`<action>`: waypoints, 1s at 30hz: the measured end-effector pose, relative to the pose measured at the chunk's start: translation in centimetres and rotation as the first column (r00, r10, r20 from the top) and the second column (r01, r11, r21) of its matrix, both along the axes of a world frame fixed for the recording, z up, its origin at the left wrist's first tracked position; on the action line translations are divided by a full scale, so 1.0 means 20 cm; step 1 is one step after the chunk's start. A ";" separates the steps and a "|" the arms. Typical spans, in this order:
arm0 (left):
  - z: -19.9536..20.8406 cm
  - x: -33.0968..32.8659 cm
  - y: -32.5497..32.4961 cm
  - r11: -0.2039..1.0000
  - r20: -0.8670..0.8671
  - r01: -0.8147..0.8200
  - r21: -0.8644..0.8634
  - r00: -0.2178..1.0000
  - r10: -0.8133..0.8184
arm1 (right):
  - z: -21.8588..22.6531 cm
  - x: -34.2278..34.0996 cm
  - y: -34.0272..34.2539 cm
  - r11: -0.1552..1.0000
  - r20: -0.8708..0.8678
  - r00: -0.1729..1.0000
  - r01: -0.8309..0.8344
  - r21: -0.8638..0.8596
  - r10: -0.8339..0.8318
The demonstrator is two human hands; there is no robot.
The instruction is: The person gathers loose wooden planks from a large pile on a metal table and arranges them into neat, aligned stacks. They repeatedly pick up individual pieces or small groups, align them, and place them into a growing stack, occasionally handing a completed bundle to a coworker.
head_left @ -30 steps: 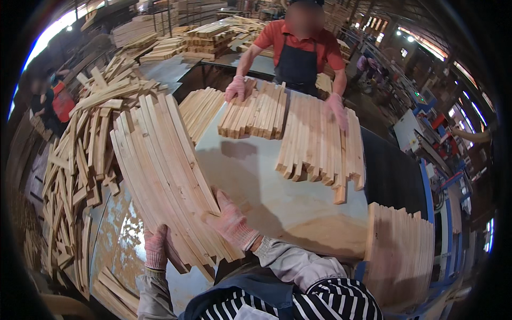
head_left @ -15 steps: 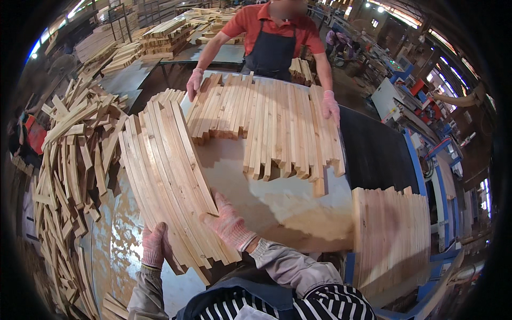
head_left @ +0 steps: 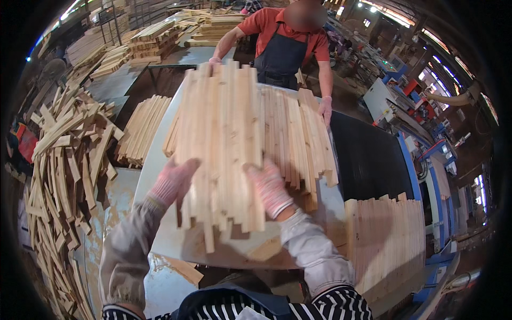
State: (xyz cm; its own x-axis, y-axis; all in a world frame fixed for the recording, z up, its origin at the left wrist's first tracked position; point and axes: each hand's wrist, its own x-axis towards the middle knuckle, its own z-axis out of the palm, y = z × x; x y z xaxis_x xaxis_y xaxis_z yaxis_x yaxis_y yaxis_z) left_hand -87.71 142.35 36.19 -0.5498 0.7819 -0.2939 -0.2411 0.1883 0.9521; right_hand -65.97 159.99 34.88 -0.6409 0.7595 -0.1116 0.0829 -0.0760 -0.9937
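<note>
Both gloved hands clamp a bundle of wooden slats (head_left: 221,144), lifted over the tabletop (head_left: 160,234): left hand (head_left: 173,181) on its left edge, right hand (head_left: 269,186) on its right. More slats (head_left: 293,133) lie beside.

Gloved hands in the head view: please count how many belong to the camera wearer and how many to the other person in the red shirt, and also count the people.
Camera wearer's pink knit-gloved hands: 2, left hand and right hand, both on the bundle of pale wooden slats
Pale-gloved hands of the person in the red shirt: 2
Total gloved hands: 4
People: 2
</note>
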 end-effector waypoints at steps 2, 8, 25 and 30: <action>-0.07 0.01 0.36 0.998 0.033 0.042 0.050 0.998 -0.044 | 0.03 0.10 0.27 0.993 -0.114 0.993 0.008 -0.119 -0.022; -0.11 0.04 1.05 0.949 -0.194 0.268 -0.168 0.934 -0.299 | 0.01 0.28 0.82 0.994 0.148 0.983 0.104 0.036 -0.108; -0.29 0.11 0.18 0.974 -0.848 0.078 -0.215 0.480 -0.225 | 0.20 -0.26 0.74 0.054 0.293 0.883 -0.294 0.954 -0.367; -0.27 -0.07 -0.82 0.948 -0.598 -0.266 -0.173 0.793 0.113 | 0.07 -0.80 0.13 0.236 0.248 0.932 -0.311 0.920 0.264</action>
State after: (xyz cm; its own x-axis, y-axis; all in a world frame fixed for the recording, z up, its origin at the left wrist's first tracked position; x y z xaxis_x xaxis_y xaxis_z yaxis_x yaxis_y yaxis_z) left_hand -89.13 126.04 30.75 -0.8051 0.5919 -0.0368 0.2797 0.4338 0.8565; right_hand -82.02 162.59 36.32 -0.8545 0.1148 0.5066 -0.0820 0.9332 -0.3499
